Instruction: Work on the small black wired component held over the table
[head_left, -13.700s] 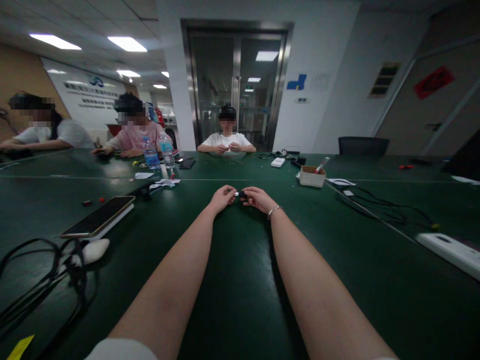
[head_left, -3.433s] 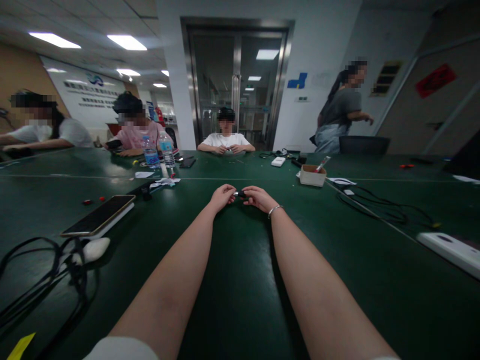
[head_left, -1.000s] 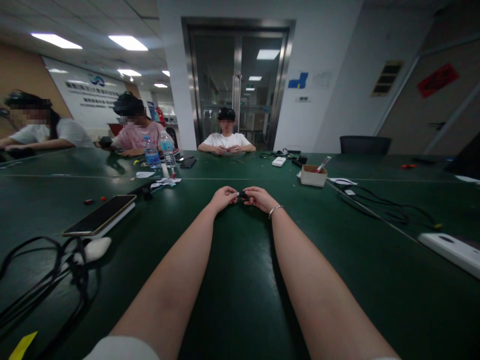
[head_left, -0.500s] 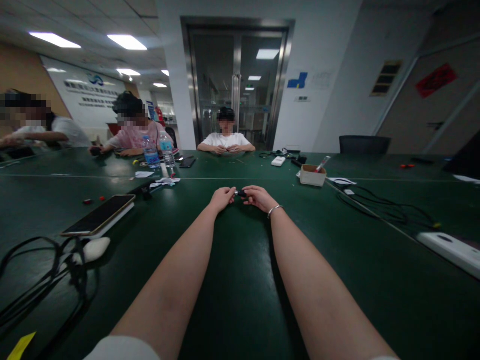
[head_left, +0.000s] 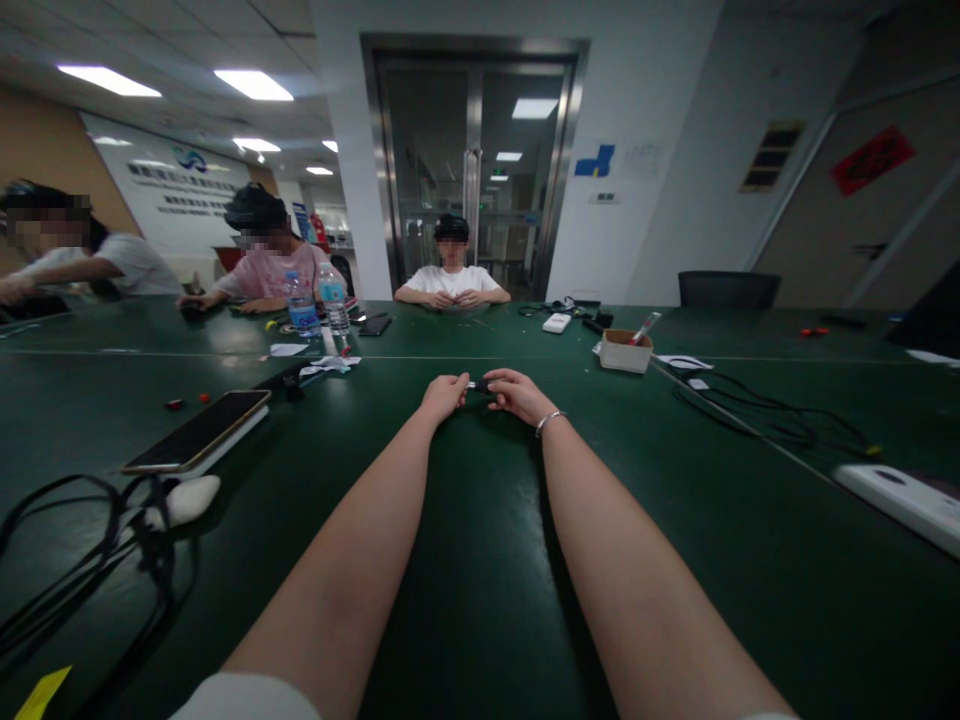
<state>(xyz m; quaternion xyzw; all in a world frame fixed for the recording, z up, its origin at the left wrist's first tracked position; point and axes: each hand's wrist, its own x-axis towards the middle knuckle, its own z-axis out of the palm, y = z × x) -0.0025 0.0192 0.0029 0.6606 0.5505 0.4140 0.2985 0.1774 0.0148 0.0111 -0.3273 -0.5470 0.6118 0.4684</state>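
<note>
Over the middle of the green table (head_left: 480,560), a small dark object with a light, shiny end (head_left: 478,386) spans the gap between my hands. My left hand (head_left: 445,396) pinches its light end between thumb and fingers. Its dark end is in the closed fingers of my right hand (head_left: 517,394), which has a silver bracelet at the wrist. The object is too small to name.
A phone (head_left: 199,432) on a white box, a white mouse (head_left: 191,498) and black cables lie left. Bottles (head_left: 302,305) stand farther back. A small box (head_left: 626,352), cables and a power strip (head_left: 900,500) are right. Three people sit across and left.
Between my hands, slightly more of the small object's light end shows. My arms have hardly moved. The person at far left has shifted head and arms a little.
</note>
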